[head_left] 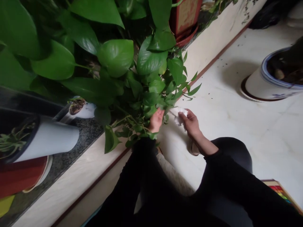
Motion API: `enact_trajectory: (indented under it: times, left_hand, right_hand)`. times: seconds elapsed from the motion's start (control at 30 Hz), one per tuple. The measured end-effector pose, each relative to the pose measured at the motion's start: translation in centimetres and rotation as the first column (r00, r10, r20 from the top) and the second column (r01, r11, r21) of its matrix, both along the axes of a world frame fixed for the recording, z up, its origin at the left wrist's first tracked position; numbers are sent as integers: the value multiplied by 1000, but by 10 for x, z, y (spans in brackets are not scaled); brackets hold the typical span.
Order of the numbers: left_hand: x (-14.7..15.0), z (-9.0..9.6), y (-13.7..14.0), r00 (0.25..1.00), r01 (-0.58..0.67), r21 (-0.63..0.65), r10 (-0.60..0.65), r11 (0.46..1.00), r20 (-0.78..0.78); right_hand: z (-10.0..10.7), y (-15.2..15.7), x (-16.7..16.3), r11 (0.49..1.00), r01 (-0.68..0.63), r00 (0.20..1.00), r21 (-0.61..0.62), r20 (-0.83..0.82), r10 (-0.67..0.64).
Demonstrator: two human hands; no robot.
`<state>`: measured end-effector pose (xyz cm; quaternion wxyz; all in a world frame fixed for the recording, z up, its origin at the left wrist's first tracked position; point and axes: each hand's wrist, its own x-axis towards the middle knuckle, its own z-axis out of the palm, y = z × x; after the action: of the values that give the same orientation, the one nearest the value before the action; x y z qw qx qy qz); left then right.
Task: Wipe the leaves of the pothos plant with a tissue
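Observation:
Trailing pothos vines with glossy green leaves (pixel 115 57) spill over a ledge. At their lower edge, my left hand (pixel 156 121) is palm up among the small leaves, its fingers curled against a pothos leaf (pixel 162 102); foliage hides part of the fingers. Just to its right, my right hand (pixel 192 125) pinches a crumpled white tissue (pixel 178 113) between thumb and fingers. The tissue reaches toward the leaves beside my left hand; whether it touches a leaf, I cannot tell.
White pots (pixel 50 138) and a small white pot (pixel 85 110) stand on the dark stone ledge (pixel 88 132) at left. A red pot (pixel 187 19) is behind the vines. A blue-rimmed white planter (pixel 262 83) sits on the pale floor (pixel 236 123). My bent knee (pixel 233 151) is below.

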<state>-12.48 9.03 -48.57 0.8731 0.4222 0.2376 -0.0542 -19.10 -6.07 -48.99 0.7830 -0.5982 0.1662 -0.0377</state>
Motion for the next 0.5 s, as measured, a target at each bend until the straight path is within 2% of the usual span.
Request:
enact_trajectory:
  times: [0.07,0.1,0.13,0.2,0.27,0.37,0.43,0.5]
  left_hand:
    - [-5,-6,0,999,45,49,-46,998,21]
    - [-8,-8,0,996,73,69,-76,995,38]
    - [-10,-10,1,994,94,85,-98,992,50]
    - [-13,-12,1,994,103,104,-107,989,31]
    - [-13,-10,0,997,80,98,-78,992,-28]
    - [-11,-3,-1,994,59,18,-57,998,-96]
    - [-10,1,0,994,55,-42,-59,998,-93]
    - [-10,4,1,996,54,-78,-59,996,-64]
  right_hand:
    - [-1,8,8,986,17,994,-164,113,1]
    - [-1,13,13,962,24,983,-272,184,27]
    - [-3,18,19,922,32,964,-386,254,73]
    - [-8,30,32,809,48,915,-586,351,200]
    - [-16,41,44,698,43,875,-715,364,319]
    - [-33,51,53,585,3,852,-811,308,423]
    - [-44,53,53,554,4,847,-833,297,440]
    - [-53,53,46,551,33,854,-834,310,418]
